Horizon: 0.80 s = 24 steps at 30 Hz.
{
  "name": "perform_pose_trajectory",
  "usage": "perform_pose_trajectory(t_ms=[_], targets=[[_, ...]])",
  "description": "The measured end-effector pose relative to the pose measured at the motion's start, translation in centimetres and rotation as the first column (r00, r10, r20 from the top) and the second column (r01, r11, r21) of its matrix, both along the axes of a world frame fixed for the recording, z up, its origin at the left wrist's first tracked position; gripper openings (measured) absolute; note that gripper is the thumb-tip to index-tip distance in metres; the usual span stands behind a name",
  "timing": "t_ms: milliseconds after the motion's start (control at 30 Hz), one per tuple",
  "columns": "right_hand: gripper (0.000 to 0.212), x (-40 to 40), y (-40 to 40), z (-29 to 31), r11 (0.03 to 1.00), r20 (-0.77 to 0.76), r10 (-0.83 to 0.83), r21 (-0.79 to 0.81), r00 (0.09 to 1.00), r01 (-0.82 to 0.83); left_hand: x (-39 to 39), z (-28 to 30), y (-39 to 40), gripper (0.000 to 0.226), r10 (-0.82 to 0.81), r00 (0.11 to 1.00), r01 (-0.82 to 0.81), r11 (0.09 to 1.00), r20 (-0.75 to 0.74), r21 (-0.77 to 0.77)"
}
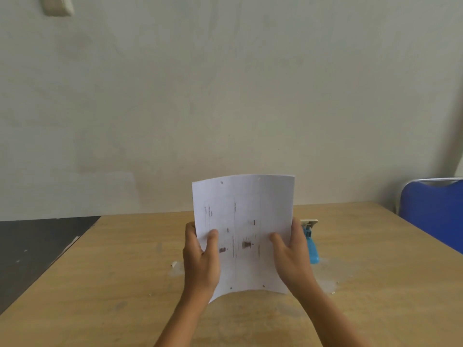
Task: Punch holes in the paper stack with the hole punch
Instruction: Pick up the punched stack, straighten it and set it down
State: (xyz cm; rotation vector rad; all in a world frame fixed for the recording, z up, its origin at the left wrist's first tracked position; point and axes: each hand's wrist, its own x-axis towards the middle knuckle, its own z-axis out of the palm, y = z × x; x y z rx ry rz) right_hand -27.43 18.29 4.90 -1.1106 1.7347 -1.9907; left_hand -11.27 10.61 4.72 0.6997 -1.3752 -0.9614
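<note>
Left hand (pixel 200 256) and right hand (pixel 292 254) each clamped on a side edge of the paper stack (pixel 244 221), raised above the surface (pixel 100 284), blue hole punch (pixel 312 246) just behind the right hand.

Two bare forearms and hands, left hand (pixel 200 256), right hand (pixel 292 254), sleeveless, unadorned.

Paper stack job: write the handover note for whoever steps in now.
Left hand and right hand: both grip the white printed paper stack, held up and bowed above the light wooden table.
Blue hole punch: on the table just behind the right hand, untouched.
Done: holes show near the top and bottom edges.
Left: whether more punching is needed cannot be told; otherwise set the stack down.
</note>
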Motion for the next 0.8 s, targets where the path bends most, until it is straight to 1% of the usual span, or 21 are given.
perform_pose_trajectory(t_ms=[67, 200, 267, 367, 467, 567, 633, 700, 800], targets=[[0.035, 0.3, 0.0, -0.7, 1.000, 0.020, 0.014, 0.028, 1.000, -0.015, 0.0, -0.5, 0.2, 0.027, -0.005, 1.000, 0.005, 1.000, 0.025, -0.008], [0.036, 0.1, -0.2, -1.2, 0.999, 0.022, 0.010, 0.040, 1.000, -0.011, 0.1, -1.1, 0.1, 0.022, 0.012, 0.998, -0.009, 0.998, 0.056, -0.065], [0.035, 0.1, -0.1, -1.1, 0.998, -0.005, 0.026, 0.062, 1.000, -0.025, 0.1, -1.2, -0.1, 0.023, 0.015, 0.995, -0.007, 0.997, 0.103, -0.076], [0.030, -0.2, 0.0, -0.7, 0.996, -0.043, 0.023, 0.090, 0.999, -0.019, 0.2, -1.3, -0.5, 0.018, 0.002, 0.988, 0.008, 0.998, 0.154, -0.067], [0.022, -0.6, -0.1, 0.0, 0.990, -0.092, -0.004, 0.140, 0.996, 0.017, 0.4, -1.0, -1.0, 0.014, -0.002, 0.978, 0.006, 1.000, 0.209, -0.020], [0.018, -1.0, -0.5, 0.6, 0.978, -0.153, -0.030, 0.201, 0.988, 0.061, 0.8, -0.5, -1.9, 0.011, -0.010, 0.959, -0.012, 0.997, 0.284, 0.077], [0.018, -1.2, -0.7, 0.6, 0.964, -0.196, -0.024, 0.257, 0.980, 0.075, 1.1, -0.6, -2.6, 0.013, -0.023, 0.920, -0.041, 0.987, 0.390, 0.155], [0.020, -1.3, -0.8, -0.1, 0.935, -0.214, -0.003, 0.346, 0.977, 0.078, 1.5, -1.2, -3.1, 0.016, -0.077, 0.862, -0.052, 0.970, 0.502, 0.239], [0.027, -1.4, -0.9, -1.7, 0.851, -0.195, 0.095, 0.524, 0.976, 0.021, 2.2, -2.7, -3.6, 0.022, -0.152, 0.765, -0.065, 0.949, 0.626, 0.309]])
